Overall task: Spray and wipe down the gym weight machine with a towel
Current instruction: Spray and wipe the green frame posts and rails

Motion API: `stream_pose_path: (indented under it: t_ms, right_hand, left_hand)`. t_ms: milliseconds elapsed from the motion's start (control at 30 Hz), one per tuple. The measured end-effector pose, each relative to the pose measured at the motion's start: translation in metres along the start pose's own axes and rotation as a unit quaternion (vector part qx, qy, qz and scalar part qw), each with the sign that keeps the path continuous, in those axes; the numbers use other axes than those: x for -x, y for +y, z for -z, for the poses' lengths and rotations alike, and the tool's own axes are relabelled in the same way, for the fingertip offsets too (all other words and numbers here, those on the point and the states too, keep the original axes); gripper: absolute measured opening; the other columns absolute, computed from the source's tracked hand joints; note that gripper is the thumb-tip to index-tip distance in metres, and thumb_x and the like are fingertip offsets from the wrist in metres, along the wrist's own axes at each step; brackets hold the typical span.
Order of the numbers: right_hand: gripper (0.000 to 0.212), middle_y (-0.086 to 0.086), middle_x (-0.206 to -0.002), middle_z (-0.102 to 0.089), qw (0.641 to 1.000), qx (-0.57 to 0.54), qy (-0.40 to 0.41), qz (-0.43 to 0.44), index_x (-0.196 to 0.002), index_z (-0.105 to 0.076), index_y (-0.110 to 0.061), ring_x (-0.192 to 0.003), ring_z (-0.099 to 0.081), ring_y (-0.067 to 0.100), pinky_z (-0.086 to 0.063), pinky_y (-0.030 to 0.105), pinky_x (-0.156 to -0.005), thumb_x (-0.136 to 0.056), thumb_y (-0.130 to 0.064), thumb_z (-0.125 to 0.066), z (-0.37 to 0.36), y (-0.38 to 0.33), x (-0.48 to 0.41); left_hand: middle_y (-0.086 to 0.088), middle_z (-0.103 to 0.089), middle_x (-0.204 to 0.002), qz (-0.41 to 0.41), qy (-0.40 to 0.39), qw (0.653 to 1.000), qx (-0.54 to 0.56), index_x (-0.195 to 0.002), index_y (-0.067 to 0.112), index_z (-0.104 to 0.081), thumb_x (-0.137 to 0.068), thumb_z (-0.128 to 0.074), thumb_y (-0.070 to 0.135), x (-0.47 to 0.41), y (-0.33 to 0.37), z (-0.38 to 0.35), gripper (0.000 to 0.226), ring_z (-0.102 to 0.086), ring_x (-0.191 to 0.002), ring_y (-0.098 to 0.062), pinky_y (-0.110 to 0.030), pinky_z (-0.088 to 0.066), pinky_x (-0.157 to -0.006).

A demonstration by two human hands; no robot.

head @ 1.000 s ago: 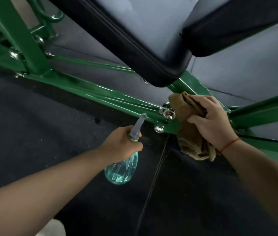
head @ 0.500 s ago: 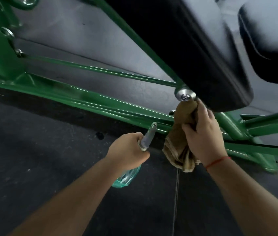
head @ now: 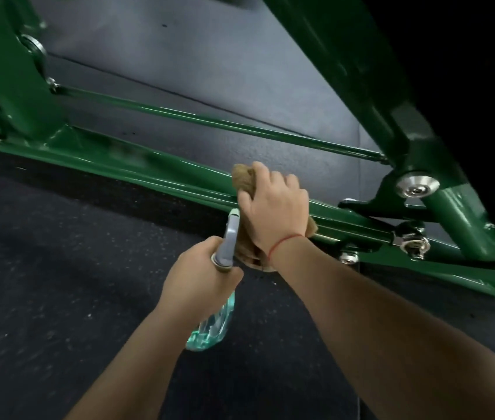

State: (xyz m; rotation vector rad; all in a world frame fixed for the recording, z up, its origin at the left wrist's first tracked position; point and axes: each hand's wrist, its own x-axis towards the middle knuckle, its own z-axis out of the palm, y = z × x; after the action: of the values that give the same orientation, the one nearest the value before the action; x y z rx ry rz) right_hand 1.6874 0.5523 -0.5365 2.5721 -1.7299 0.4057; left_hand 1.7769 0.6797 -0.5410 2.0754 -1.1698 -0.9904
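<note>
Dark speckled rubber floor (head: 58,298) fills the near side, pretty dim down here. Closest in, the left hand (head: 197,277) has its fingers wrapped tight round the neck of a clear teal spray bottle (head: 212,328), grey nozzle pointing up at the frame. Just past it the right hand (head: 273,207), red string (head: 285,241) on the wrist, has its fingers curled over a brown towel (head: 244,177), pressing it on the low green rail (head: 119,159) of the weight machine (head: 361,71). Towel's tail hangs off the rail's near side, right beside the nozzle. Farther back there's a thin green rod (head: 209,122), a chrome bolt (head: 417,184) at the joint on the right, a black pad (head: 482,86) in the top corner, and lighter grey matting (head: 209,56) behind.
</note>
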Motion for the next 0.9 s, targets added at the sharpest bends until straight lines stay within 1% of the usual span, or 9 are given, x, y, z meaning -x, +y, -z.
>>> stream_pose_path:
  t_ms: [167,300,367,467,567,667,767,833,900]
  right_hand:
    - [0.045,0.002,-0.106,-0.064,0.997,-0.035,-0.071,0.025,-0.125,-0.056,-0.031,-0.099,-0.053,0.027,-0.048,0.040,-0.084,-0.091,-0.053,-0.037,0.001,0.006,-0.015]
    - [0.052,0.001,-0.096,-0.063,0.999,-0.008,-0.034,0.010,-0.123,-0.060,-0.032,-0.091,-0.054,0.026,-0.044,0.038,-0.081,-0.085,-0.057,-0.033,0.014,0.038,-0.001]
    - [0.052,-0.001,-0.096,-0.061,0.999,0.026,-0.014,-0.024,-0.126,-0.059,-0.032,-0.094,-0.051,0.024,-0.039,0.039,-0.087,-0.085,-0.056,-0.035,0.022,0.056,0.012]
    - [0.056,0.000,-0.103,-0.056,0.997,0.030,0.008,-0.077,-0.131,-0.056,-0.029,-0.107,-0.046,0.026,-0.036,0.044,-0.098,-0.085,-0.054,-0.036,0.026,0.066,0.028]
    - [0.052,0.004,-0.110,-0.058,0.993,-0.009,0.044,-0.105,-0.130,-0.062,-0.023,-0.106,-0.047,0.027,-0.042,0.044,-0.091,-0.088,-0.046,-0.043,0.009,0.043,0.027]
    - [0.053,0.008,-0.115,-0.061,0.996,-0.023,0.070,-0.056,-0.131,-0.064,-0.021,-0.106,-0.052,0.030,-0.043,0.043,-0.087,-0.087,-0.045,-0.045,-0.014,-0.003,0.018]
    - [0.059,0.008,-0.124,-0.059,0.999,-0.027,0.034,0.020,-0.136,-0.059,-0.026,-0.112,-0.051,0.033,-0.044,0.043,-0.083,-0.084,-0.050,-0.045,-0.036,-0.058,0.005]
    - [0.056,0.011,-0.124,-0.059,0.998,-0.017,0.010,0.056,-0.136,-0.058,-0.027,-0.111,-0.052,0.035,-0.045,0.044,-0.079,-0.083,-0.046,-0.056,-0.048,-0.090,-0.006]
    - [0.061,0.010,-0.124,-0.057,0.997,-0.006,-0.011,0.076,-0.135,-0.057,-0.029,-0.108,-0.052,0.035,-0.046,0.044,-0.078,-0.078,-0.040,-0.072,-0.053,-0.112,-0.017]
  left_hand:
    - [-0.014,-0.065,-0.082,0.026,0.028,0.999,0.012,-0.094,0.015,-0.060,-0.084,-0.065,0.019,0.002,-0.020,0.031,0.012,-0.045,-0.061,-0.022,-0.039,-0.040,-0.058]
    - [-0.011,-0.068,-0.083,0.020,0.027,0.999,0.039,-0.091,0.020,-0.061,-0.084,-0.064,0.017,0.002,-0.022,0.038,0.009,-0.048,-0.062,-0.021,-0.044,-0.045,-0.059]
    - [-0.009,-0.069,-0.086,0.011,0.013,0.999,0.045,-0.092,0.019,-0.061,-0.083,-0.065,0.017,0.000,-0.021,0.038,0.009,-0.052,-0.065,-0.025,-0.049,-0.050,-0.064]
    - [-0.005,-0.069,-0.086,0.003,-0.004,0.998,0.060,-0.092,0.020,-0.061,-0.084,-0.065,0.018,-0.004,-0.020,0.037,0.009,-0.054,-0.066,-0.025,-0.050,-0.052,-0.067]
    - [0.000,-0.067,-0.083,0.002,-0.018,0.997,0.071,-0.090,0.024,-0.060,-0.085,-0.064,0.020,-0.011,-0.025,0.041,0.008,-0.052,-0.064,-0.019,-0.048,-0.053,-0.067]
    - [0.002,-0.066,-0.081,0.013,-0.007,0.996,0.092,-0.089,0.027,-0.060,-0.084,-0.065,0.021,-0.019,-0.033,0.049,0.009,-0.055,-0.067,-0.021,-0.046,-0.053,-0.069]
    - [0.002,-0.064,-0.073,0.031,0.010,0.993,0.115,-0.083,0.025,-0.060,-0.080,-0.067,0.023,-0.024,-0.043,0.060,0.008,-0.056,-0.066,-0.025,-0.045,-0.049,-0.064]
    - [0.003,-0.059,-0.063,0.034,0.025,0.992,0.120,-0.075,0.022,-0.059,-0.071,-0.066,0.030,-0.027,-0.050,0.070,0.012,-0.050,-0.060,-0.023,-0.039,-0.040,-0.055]
    - [0.002,-0.058,-0.061,0.038,0.040,0.994,0.098,-0.072,0.021,-0.057,-0.074,-0.067,0.026,-0.030,-0.057,0.083,0.012,-0.048,-0.058,-0.023,-0.035,-0.036,-0.053]
